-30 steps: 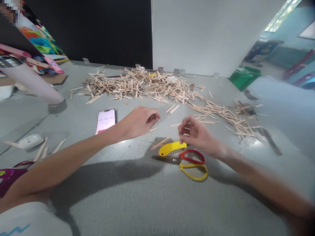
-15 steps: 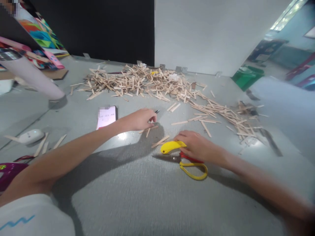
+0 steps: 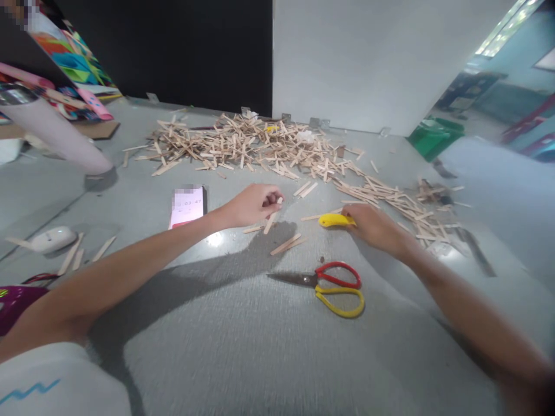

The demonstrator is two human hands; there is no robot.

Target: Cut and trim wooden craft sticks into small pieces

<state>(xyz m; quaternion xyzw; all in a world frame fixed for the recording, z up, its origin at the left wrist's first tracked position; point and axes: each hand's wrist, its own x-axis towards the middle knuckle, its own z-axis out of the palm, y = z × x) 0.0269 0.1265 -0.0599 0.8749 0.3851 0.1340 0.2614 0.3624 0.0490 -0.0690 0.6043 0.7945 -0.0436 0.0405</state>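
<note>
My left hand (image 3: 255,205) is closed, its curled fingers pinching a short wooden stick (image 3: 270,224) that slants down toward the table. Beneath it another stick lies flat. My right hand (image 3: 375,226) is wrapped around a yellow box cutter (image 3: 333,220), held above loose sticks; no blade can be made out. Between the hands, two wooden sticks (image 3: 286,244) lie on the table. Nearer to me rests a pair of scissors (image 3: 318,280) with one red and one yellow handle loop, touched by neither hand.
A long heap of wooden sticks (image 3: 243,144) runs along the back and trails right. A phone (image 3: 187,207) showing a timer lies beside my left forearm. Further left are a white mouse (image 3: 54,239) and a pale bottle (image 3: 65,136). A green bin (image 3: 435,138) stands beyond the table.
My right hand has moved up and right with the box cutter, away from the scissors, uncovering the red loop. My left hand has lifted slightly, and a stick now shows in its fingers.
</note>
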